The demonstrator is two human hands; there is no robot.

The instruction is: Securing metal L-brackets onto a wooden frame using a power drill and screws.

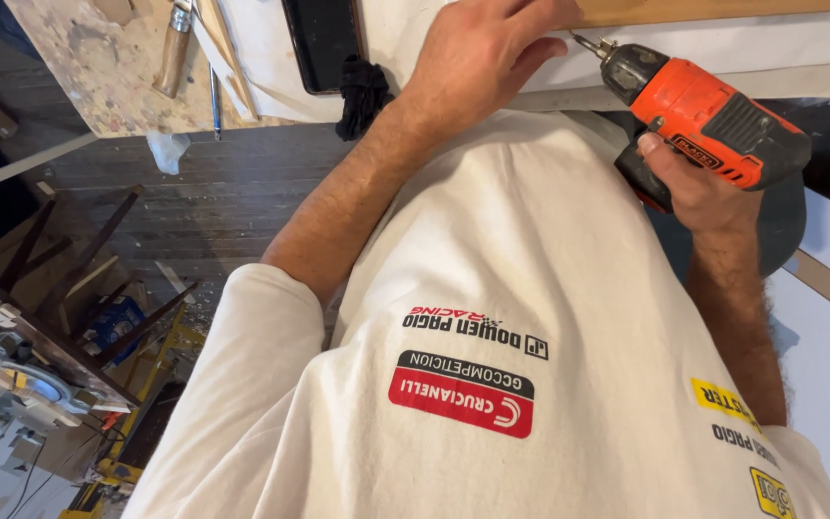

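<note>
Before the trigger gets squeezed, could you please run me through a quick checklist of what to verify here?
1. Right hand wrapped around the handle of the orange drill: ok.
2. Drill bit resting against the white panel below the wooden strip: ok.
3. Fingers of the left hand kept away from the bit: not ok, the fingertips sit right beside it.
4. Bit square to the surface: cannot tell from this angle.
5. Screw present at the tip: cannot tell, too small.
6. Wooden-handled tool on the bench lying away from the hands: ok.
</note>
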